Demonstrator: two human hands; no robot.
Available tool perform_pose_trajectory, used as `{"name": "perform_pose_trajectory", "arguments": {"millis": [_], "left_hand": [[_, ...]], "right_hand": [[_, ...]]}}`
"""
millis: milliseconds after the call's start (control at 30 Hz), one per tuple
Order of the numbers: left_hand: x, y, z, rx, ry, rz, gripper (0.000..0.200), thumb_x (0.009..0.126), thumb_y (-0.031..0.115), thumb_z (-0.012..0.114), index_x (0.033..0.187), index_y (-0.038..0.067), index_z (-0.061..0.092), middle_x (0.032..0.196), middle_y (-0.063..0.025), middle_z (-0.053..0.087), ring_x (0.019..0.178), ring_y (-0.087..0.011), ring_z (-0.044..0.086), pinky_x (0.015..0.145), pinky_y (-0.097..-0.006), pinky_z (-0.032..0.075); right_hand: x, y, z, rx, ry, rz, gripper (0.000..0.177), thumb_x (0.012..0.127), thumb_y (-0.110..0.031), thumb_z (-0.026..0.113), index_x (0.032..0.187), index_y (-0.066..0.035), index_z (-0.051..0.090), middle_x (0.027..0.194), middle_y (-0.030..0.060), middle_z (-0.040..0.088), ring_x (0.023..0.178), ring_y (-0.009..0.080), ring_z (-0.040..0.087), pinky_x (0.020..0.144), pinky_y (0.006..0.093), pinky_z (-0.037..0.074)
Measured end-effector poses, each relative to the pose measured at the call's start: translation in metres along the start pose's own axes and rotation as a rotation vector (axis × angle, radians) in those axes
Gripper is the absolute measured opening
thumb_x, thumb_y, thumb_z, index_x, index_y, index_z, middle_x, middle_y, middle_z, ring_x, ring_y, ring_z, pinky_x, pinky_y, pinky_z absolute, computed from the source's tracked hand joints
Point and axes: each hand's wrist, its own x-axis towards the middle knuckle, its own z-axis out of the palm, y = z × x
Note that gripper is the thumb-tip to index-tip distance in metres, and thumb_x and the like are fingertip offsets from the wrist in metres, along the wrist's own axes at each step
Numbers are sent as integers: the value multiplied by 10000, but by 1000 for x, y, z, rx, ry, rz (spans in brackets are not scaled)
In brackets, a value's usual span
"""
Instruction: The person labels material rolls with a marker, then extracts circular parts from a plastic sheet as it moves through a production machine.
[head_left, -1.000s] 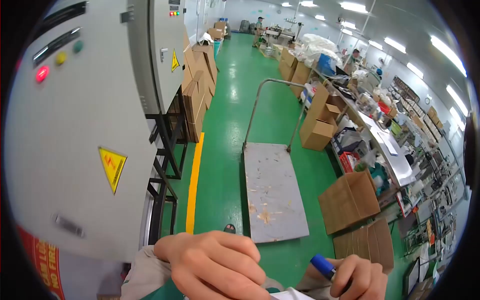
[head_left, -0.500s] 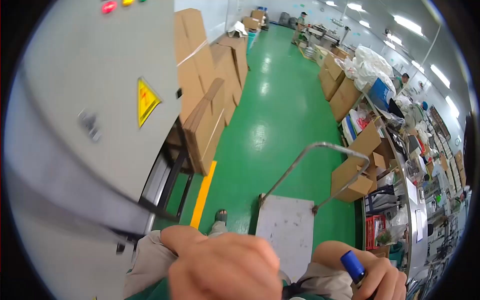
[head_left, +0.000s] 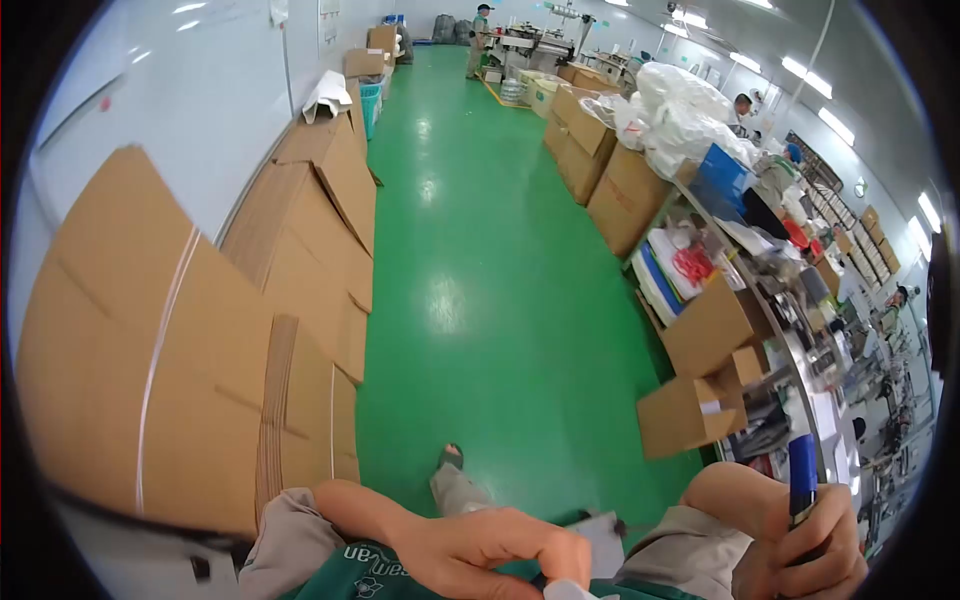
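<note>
My right hand (head_left: 815,545), at the lower right, is closed around a marker (head_left: 803,470) with a blue cap and a dark barrel, held upright. In front of my green apron (head_left: 350,578) is my left hand (head_left: 480,545), its fingers curled inward. A pale object (head_left: 570,590) shows below those fingers at the bottom edge, but what the hand grips is mostly hidden. Just beyond the left hand, part of a grey platform cart (head_left: 603,540) shows beside my legs.
Flattened cardboard boxes (head_left: 210,370) lean along the left wall. A green floor (head_left: 480,260) runs ahead between them and a cluttered shelf (head_left: 790,350) on the right. Open cartons (head_left: 690,415) stand beside the shelf. A person (head_left: 478,45) stands at the far end.
I have moved forward past the grey cabinet and the cart, which now shows only in part. My left hand has lowered towards my apron; the marker stays in my right hand.
</note>
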Motion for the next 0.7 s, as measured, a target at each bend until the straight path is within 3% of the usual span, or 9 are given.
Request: {"name": "perform_pose_trajectory", "arguments": {"millis": [67,100,133,267,333,467,533,600,700], "left_hand": [[38,49,-82,9,-39,-7,139,887,86,525,957,-34,517,892,-127,552,801,-228,528,708,-325,413],[56,72,-119,13,-52,-14,154,889,101,526,960,-36,524,902,-128,555,806,-229,532,704,-324,415],[73,95,-157,17,-65,-20,171,891,117,528,964,-38,530,911,-130,559,810,-229,536,701,-322,417],[109,161,-309,-73,-92,-110,269,893,191,536,1018,-47,537,948,-142,570,819,-228,548,702,-332,427],[118,193,-393,-73,-90,-179,280,892,196,536,1032,-46,535,948,-140,569,817,-227,546,705,-337,426],[149,266,-576,-98,-151,-140,194,897,162,520,965,-20,523,923,-121,558,819,-224,528,717,-326,415],[181,316,-659,-138,-106,-140,166,907,147,496,954,-12,495,929,-124,544,823,-201,511,714,-312,400],[222,355,-735,-295,-124,-194,183,917,159,475,973,-16,480,917,-117,537,817,-195,503,709,-310,390],[261,397,-856,-334,-240,-158,186,925,169,457,976,-9,479,931,-112,521,801,-188,485,706,-317,380]], "right_hand": [[-2,106,1,74,197,-103,202,781,-192,661,692,-124,493,694,-32,333,590,69,374,498,208,337],[-7,144,-4,8,223,11,214,848,-300,586,822,-93,541,813,-16,478,721,130,496,610,260,422],[5,203,17,202,681,-104,242,725,-98,675,553,-100,505,557,-24,464,464,64,425,369,201,313],[-30,444,36,324,374,96,198,788,-115,596,619,-57,512,597,45,515,471,167,493,434,299,364],[-78,573,71,29,286,415,260,824,-245,618,718,-19,544,696,67,551,587,186,526,541,292,419],[-257,776,137,-11,32,1188,118,836,-86,574,756,-15,524,783,64,547,668,155,501,595,297,424],[-373,817,155,-265,-65,1432,269,820,-252,629,724,-27,516,743,129,523,671,242,493,640,337,418],[-463,816,153,-338,-309,2053,495,796,-509,553,795,-15,553,797,205,576,762,361,550,682,421,424],[-494,817,130,-161,-531,2658,533,800,-532,502,905,-15,577,860,220,600,825,370,568,722,420,439]]}}
